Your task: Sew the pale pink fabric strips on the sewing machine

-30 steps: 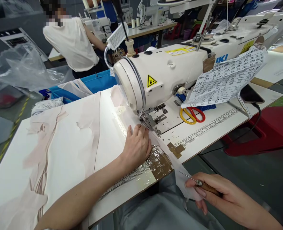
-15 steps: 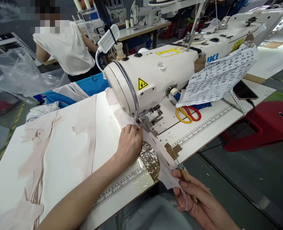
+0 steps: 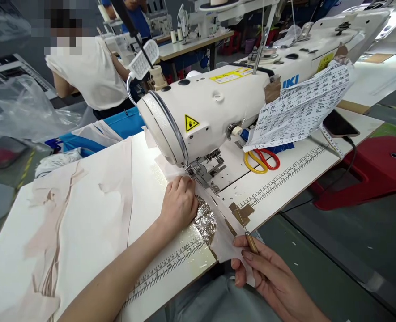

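My left hand (image 3: 178,205) rests fingers curled on a pale pink fabric strip (image 3: 214,210) just in front of the presser foot (image 3: 201,172) of a white sewing machine (image 3: 218,107). My right hand (image 3: 268,277) is closed at the table's front edge, pinching the strip's near end together with a wooden-handled awl (image 3: 248,235) whose thin metal tip points toward the machine. The strip runs from the presser foot down to my right hand.
Pale pink fabric pieces (image 3: 66,210) lie on the left of the white table (image 3: 285,179). Yellow-and-red scissors (image 3: 261,160), a printed paper sheet (image 3: 301,107) and a phone (image 3: 340,125) sit to the right. A red stool (image 3: 368,170) stands beyond. Another person in white (image 3: 87,76) works behind.
My right hand has risen from below the table edge to it, turning the awl's tip toward the machine and drawing the strip taut. My left hand stayed at the presser foot.
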`<state>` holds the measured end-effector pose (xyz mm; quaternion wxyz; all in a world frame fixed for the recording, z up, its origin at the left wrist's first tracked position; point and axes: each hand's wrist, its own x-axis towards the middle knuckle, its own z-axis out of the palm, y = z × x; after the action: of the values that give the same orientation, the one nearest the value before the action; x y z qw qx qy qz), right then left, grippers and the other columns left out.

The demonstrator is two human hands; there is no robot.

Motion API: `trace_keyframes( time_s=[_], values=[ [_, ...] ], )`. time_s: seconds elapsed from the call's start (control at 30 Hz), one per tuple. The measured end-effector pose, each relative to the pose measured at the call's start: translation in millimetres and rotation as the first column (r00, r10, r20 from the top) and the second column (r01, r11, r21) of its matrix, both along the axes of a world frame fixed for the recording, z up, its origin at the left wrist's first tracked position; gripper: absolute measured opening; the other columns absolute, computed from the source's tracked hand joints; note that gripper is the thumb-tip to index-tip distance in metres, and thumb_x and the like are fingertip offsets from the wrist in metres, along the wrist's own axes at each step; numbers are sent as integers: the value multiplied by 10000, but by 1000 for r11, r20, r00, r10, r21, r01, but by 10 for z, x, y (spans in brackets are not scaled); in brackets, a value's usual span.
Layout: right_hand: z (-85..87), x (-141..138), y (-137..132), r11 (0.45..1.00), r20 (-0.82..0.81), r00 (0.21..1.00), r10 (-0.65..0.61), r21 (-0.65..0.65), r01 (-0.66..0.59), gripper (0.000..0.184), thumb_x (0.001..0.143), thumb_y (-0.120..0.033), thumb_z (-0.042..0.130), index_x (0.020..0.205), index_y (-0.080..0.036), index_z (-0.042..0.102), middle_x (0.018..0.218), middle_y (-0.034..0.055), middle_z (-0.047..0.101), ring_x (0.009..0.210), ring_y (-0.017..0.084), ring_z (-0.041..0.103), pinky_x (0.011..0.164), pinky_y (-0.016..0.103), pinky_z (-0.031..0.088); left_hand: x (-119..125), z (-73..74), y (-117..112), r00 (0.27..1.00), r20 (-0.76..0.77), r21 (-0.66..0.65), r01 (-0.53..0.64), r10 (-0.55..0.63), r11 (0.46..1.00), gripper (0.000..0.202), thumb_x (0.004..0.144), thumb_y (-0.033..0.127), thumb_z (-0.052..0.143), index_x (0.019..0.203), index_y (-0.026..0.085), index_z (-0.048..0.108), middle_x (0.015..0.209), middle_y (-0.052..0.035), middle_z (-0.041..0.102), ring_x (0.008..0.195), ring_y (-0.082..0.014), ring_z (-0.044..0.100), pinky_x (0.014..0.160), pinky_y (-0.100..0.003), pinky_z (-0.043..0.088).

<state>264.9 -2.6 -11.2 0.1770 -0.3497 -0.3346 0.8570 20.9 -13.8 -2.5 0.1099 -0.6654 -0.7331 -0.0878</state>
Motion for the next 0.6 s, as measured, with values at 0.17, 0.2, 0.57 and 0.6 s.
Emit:
trace_keyframes(
  time_s=[0.17,0.2,0.57,0.6],
  values=[
    [36,-32,-4,999,-42,999,20,-37,-21,385,788,-484,761,995,-193,615,776,31,712,621,159,661,647,274,482,-28,9,7,1000,8,-19,-19,19,1000,385,923,200,399,1235,81,591,1214,-162,591,1129,-295,505,921,-450,479],
    [29,-31,-3,1000,-34,999,28,-10,-28,370,809,-484,742,996,-192,614,777,26,707,626,160,659,650,280,480,-21,15,1,1000,7,-24,-25,25,999,389,927,212,400,1244,86,589,1226,-160,592,1147,-296,502,931,-453,474],
    [-20,134,113,958,77,994,83,268,-101,389,862,-566,646,941,-185,626,653,9,636,557,151,570,556,285,485,131,32,-41,1000,-4,-42,-26,26,999,409,932,244,408,1264,67,570,1262,-169,580,1178,-308,487,946,-455,456],
    [-1,137,128,955,88,992,88,277,-109,401,857,-578,646,933,-185,623,654,11,637,553,152,571,557,287,487,137,34,-43,1000,-3,-44,-26,26,999,408,934,244,406,1263,67,569,1265,-167,579,1183,-307,483,951,-454,452]
  ],
)
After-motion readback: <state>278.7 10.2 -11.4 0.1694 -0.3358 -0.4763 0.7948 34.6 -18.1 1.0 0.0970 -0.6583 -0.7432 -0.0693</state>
